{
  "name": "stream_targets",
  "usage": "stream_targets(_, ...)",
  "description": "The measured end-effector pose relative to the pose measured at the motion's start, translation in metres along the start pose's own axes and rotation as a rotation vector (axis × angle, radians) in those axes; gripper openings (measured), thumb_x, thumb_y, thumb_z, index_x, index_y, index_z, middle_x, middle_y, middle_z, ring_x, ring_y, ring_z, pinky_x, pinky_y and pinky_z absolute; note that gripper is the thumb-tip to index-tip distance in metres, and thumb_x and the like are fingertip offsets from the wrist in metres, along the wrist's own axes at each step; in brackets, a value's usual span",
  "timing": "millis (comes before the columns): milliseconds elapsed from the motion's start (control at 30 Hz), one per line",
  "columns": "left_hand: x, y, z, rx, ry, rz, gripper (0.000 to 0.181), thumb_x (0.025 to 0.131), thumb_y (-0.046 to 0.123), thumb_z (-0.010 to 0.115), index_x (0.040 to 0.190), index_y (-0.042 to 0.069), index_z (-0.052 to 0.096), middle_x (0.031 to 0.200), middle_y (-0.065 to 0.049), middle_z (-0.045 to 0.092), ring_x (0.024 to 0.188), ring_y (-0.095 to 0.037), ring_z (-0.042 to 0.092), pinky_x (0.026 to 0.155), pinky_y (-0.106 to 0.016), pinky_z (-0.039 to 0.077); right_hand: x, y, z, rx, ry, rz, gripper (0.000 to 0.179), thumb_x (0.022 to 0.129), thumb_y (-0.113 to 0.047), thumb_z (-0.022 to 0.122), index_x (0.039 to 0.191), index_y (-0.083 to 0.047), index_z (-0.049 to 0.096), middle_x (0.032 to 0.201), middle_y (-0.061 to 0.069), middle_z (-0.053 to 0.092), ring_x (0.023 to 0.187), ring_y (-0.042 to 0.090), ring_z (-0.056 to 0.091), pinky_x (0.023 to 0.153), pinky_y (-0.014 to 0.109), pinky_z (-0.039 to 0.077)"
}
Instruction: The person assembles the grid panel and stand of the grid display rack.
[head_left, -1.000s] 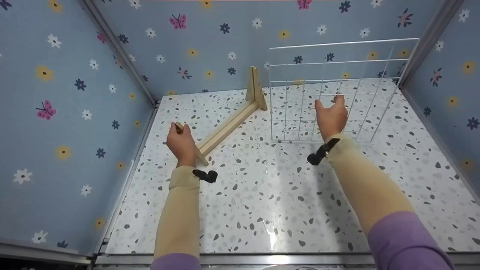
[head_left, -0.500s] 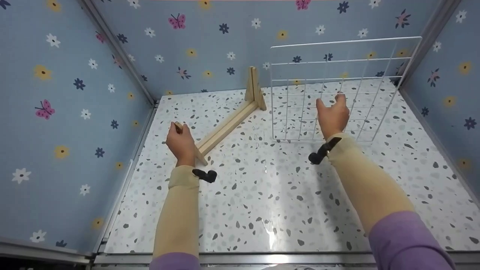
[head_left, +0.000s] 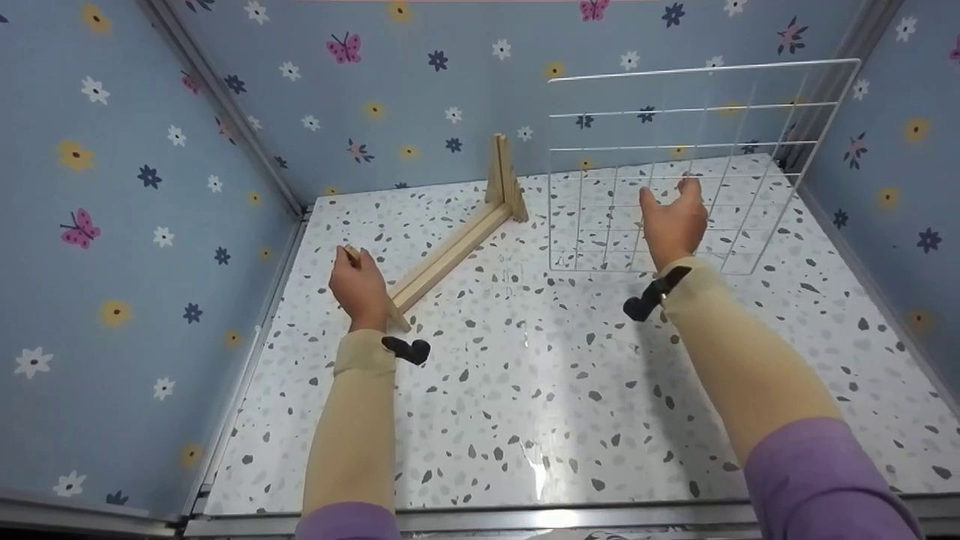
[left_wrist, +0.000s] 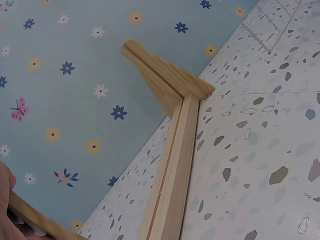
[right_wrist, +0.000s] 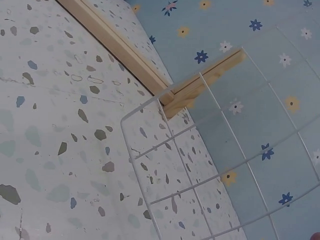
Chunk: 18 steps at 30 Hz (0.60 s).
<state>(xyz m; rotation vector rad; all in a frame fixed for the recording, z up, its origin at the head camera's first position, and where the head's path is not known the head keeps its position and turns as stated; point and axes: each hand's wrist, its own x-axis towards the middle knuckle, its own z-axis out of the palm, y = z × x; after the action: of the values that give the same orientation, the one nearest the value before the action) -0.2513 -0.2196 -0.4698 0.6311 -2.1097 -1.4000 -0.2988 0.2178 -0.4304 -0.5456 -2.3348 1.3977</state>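
A pale wooden stand [head_left: 454, 251] lies diagonally on the speckled surface, a grooved bar joining two grooved end pieces. My left hand [head_left: 358, 289] grips its near end piece, partly covering it. In the left wrist view the groove runs along the bar [left_wrist: 175, 170] and up the far end piece [left_wrist: 165, 75]. To the right, my right hand [head_left: 675, 229] holds a white wire grid panel [head_left: 705, 70] upright and slightly tilted, thumb and fingers at its wires. The right wrist view shows the panel's corner [right_wrist: 123, 121] in front of the stand's far end, apparently apart from it.
Blue flowered panels [head_left: 420, 82] enclose the back and sides. A metal rail [head_left: 480, 521] runs along the front edge of the speckled white surface [head_left: 480, 420]. The grid panel stands near the back wall and right corner.
The grid panel and my right hand have moved slightly up and to the right. My left hand stays on the stand, and the head view has shifted a little.
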Motion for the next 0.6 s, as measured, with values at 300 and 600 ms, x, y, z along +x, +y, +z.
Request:
stream_targets(300, 0.004, -0.002, 0.004, -0.014, -0.039, 0.000, 0.053, 0.108, 0.018, 0.050, 0.155, -0.001, 0.035, 0.147, -0.018, 0.052, 0.132, -0.023, 0.054, 0.105, -0.029, 0.047, 0.004, -0.010, -0.001, 0.014, -0.024, 0.015, 0.075, 0.095, -0.048, 0.067, 0.155, -0.015, 0.036, 0.161, 0.005, 0.038, 0.145, 0.021, 0.039, 0.118, 0.033, 0.033)
stream_targets(600, 0.008, 0.000, 0.010, 0.017, -0.043, 0.014, 0.052, 0.107, 0.017, 0.052, 0.154, 0.000, 0.038, 0.148, -0.020, 0.051, 0.133, -0.026, 0.053, 0.106, -0.029, 0.047, 0.009, -0.019, -0.004, 0.047, -0.023, 0.004, 0.075, 0.094, -0.047, 0.069, 0.155, -0.017, 0.037, 0.162, 0.002, 0.037, 0.145, 0.019, 0.039, 0.117, 0.031, 0.032)
